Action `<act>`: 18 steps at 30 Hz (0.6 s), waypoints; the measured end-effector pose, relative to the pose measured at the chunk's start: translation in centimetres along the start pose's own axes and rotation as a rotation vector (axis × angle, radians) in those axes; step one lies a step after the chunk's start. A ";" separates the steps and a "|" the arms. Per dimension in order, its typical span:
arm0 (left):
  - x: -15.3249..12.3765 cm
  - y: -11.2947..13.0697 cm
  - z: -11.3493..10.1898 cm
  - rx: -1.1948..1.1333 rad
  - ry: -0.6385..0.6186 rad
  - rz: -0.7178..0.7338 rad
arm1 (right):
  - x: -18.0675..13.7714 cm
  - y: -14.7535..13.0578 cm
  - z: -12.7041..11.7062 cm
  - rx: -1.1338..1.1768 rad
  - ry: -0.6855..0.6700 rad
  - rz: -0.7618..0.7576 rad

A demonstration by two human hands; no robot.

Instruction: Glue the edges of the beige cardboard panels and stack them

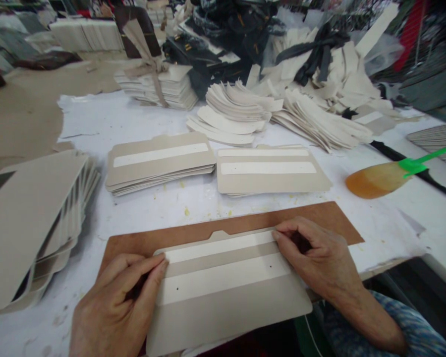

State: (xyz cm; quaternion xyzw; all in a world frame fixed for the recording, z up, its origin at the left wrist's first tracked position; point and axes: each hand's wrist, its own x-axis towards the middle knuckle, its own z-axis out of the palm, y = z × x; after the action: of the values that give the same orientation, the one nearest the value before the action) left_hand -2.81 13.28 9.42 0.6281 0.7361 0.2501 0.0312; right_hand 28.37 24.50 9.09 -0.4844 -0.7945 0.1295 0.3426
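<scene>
A beige panel (238,310) with rounded corners and a small tab on its far edge lies in front of me, partly over a brown board (293,216). Along the panel's far edge runs a narrow white strip (219,246). My left hand (111,307) pinches the strip's left end between thumb and fingertips. At its right end, my right hand (317,260) pinches the strip in the same way. Nearer to me, a wider white strip (223,278) with two small dark holes lies across the panel.
Beyond the board lie two stacks of beige panels with white strips, one left (159,161) and one right (271,178). Larger grey panels (33,213) are piled at far left. A green-handled spatula with an amber-coated blade (379,179) is at right. Fanned white strips (241,106) lie behind.
</scene>
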 end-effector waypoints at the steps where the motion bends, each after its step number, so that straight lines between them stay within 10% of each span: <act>1: 0.0 0.0 0.0 -0.003 0.010 0.002 | 0.0 0.0 0.0 -0.008 0.003 -0.012; 18: -0.3 0.4 0.1 -0.041 -0.034 -0.084 | -0.1 0.1 0.3 -0.042 -0.021 -0.014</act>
State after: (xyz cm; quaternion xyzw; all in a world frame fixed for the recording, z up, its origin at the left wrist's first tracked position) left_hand -2.33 13.07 9.46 0.6000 0.7560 0.2527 0.0670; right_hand 28.31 24.48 8.77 -0.4843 -0.8041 0.1156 0.3248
